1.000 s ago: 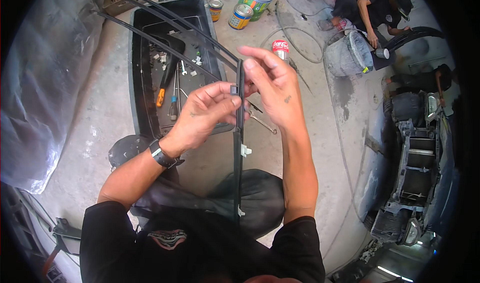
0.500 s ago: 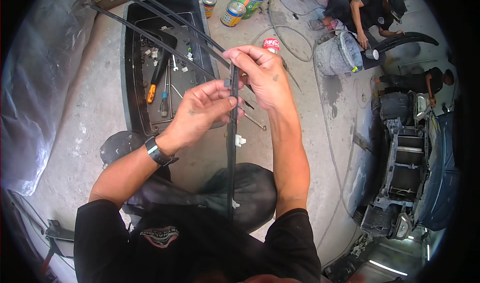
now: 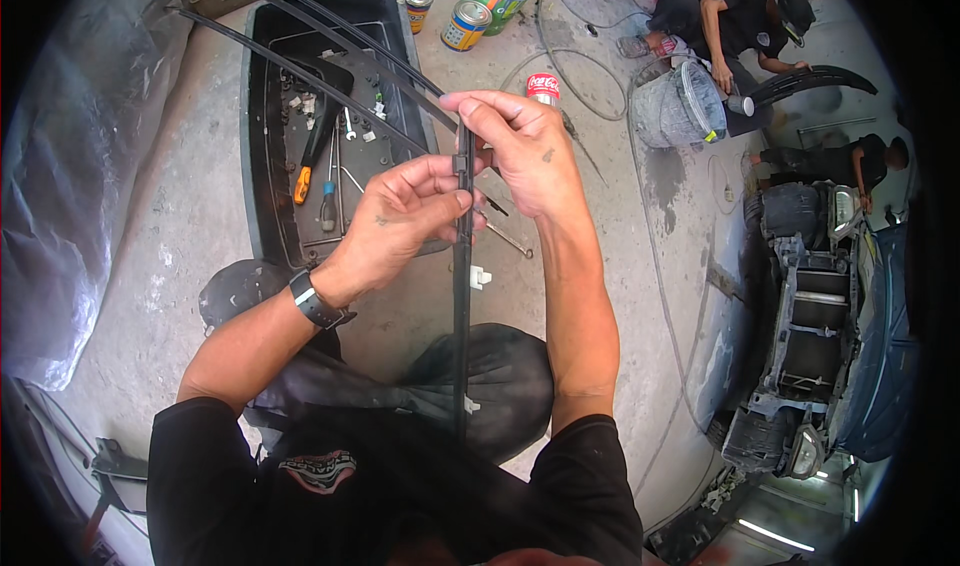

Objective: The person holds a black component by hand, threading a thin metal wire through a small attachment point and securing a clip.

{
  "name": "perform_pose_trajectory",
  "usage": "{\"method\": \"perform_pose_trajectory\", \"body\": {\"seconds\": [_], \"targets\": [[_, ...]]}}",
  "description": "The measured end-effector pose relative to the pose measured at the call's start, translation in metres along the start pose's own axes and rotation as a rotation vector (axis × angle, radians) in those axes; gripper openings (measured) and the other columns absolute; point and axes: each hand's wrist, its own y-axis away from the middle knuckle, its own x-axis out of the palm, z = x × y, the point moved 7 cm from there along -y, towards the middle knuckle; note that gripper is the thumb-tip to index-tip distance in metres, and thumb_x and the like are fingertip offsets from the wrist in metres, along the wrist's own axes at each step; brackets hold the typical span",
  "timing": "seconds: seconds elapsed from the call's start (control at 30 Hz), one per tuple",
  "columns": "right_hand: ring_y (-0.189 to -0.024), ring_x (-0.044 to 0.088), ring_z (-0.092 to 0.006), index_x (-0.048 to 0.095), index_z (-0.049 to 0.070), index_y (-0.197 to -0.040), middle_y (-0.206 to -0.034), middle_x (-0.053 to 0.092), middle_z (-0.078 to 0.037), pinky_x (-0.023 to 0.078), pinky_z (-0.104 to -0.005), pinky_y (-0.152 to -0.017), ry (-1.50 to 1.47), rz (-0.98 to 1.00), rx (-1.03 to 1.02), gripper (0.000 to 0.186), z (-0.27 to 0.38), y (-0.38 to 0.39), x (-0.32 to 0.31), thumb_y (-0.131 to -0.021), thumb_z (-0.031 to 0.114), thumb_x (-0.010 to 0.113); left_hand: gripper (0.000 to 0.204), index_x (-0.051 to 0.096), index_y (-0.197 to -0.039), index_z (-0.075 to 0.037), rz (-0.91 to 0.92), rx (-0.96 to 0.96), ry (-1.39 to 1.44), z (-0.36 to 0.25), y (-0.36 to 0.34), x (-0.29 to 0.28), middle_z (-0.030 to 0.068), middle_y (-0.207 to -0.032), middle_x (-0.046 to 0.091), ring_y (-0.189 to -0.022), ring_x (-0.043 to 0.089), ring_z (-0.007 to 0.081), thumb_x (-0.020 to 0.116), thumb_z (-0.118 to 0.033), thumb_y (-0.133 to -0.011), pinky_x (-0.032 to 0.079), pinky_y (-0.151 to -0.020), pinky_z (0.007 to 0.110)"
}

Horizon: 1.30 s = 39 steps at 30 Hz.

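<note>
My left hand [image 3: 400, 216] pinches a long black trim strip [image 3: 462, 306] between thumb and fingers, beside a small dark piece [image 3: 459, 166] on it. My right hand [image 3: 525, 151] grips the same strip higher up, near the angled joint where long thin black bars [image 3: 300, 74] run off to the upper left over a black plastic tray [image 3: 254, 166]. White clips [image 3: 479, 278] sit on the lower part of the strip, which lies over my leg. In the tray are a screwdriver [image 3: 328, 211], an orange-handled tool [image 3: 302, 184], a small wrench [image 3: 348, 121] and loose clips.
Cans [image 3: 465, 28], a red-labelled container [image 3: 543, 86], hoses and a bucket [image 3: 672, 106] stand or lie on the concrete floor [image 3: 650, 346]. Two other people [image 3: 740, 21] [image 3: 862, 161] work at right, near car body parts [image 3: 820, 316]. Plastic sheeting [image 3: 80, 166] hangs at left.
The whole view has shifted slightly. The small dark piece under my fingers now sits more in line with the strip; both hands keep nearly the same grip.
</note>
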Motion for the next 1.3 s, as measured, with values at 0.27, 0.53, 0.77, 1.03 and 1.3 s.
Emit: {"method": "perform_pose_trajectory", "body": {"seconds": [0.27,0.53,0.77,1.03,1.3], "targets": [[-0.063,0.054,-0.0061,0.070,-0.003,-0.110,-0.076,0.063,-0.001,0.048,-0.0232,-0.056,0.076,0.016,-0.049,0.026,0.002,0.001,0.004,-0.097,0.017,0.060,0.020,0.063,-0.111,-0.004,-0.088,0.008,0.018,-0.003,0.000,-0.003,0.0033,-0.091,0.070,-0.078,0.069,0.0113,0.064,-0.018,-0.096,0.050,-0.061,0.022],[-0.076,0.062,-0.0109,0.067,-0.001,-0.118,-0.085,0.067,-0.004,0.053,-0.0265,-0.063,-0.027,0.066,0.009,0.028,-0.009,0.009,0.006,-0.098,0.017,0.059,0.013,0.063,-0.101,0.001,-0.204,0.118,-0.055,-0.002,0.006,-0.002,0.0046,-0.086,0.069,-0.071,0.067,0.0093,0.067,-0.008,-0.093,0.051,-0.058,0.022],[-0.078,0.064,-0.0121,0.067,0.001,-0.118,-0.087,0.067,-0.005,0.056,-0.0284,-0.067,-0.017,0.061,-0.016,0.026,-0.007,0.012,0.003,-0.098,0.015,0.060,0.008,0.061,-0.099,-0.001,-0.212,0.133,-0.068,-0.002,0.006,0.000,0.0041,-0.085,0.068,-0.071,0.068,0.0101,0.065,-0.005,-0.094,0.050,-0.057,0.020],[-0.080,0.064,-0.0125,0.066,-0.001,-0.118,-0.089,0.067,-0.007,0.055,-0.0287,-0.068,-0.041,0.058,0.010,0.025,-0.014,0.014,0.000,-0.098,0.012,0.056,0.012,0.061,-0.100,0.002,-0.208,0.162,-0.063,0.001,0.007,0.001,0.0027,-0.085,0.067,-0.070,0.067,0.0075,0.067,-0.002,-0.091,0.053,-0.061,0.021],[-0.082,0.067,-0.0160,0.062,-0.001,-0.120,-0.090,0.068,-0.009,0.057,-0.0307,-0.068,-0.047,0.040,-0.028,0.025,-0.008,0.017,-0.004,-0.098,0.010,0.054,0.011,0.061,-0.100,0.002,-0.190,0.155,-0.029,0.003,0.007,0.002,0.0031,-0.086,0.067,-0.072,0.067,0.0081,0.066,-0.002,-0.092,0.054,-0.061,0.022]]}}
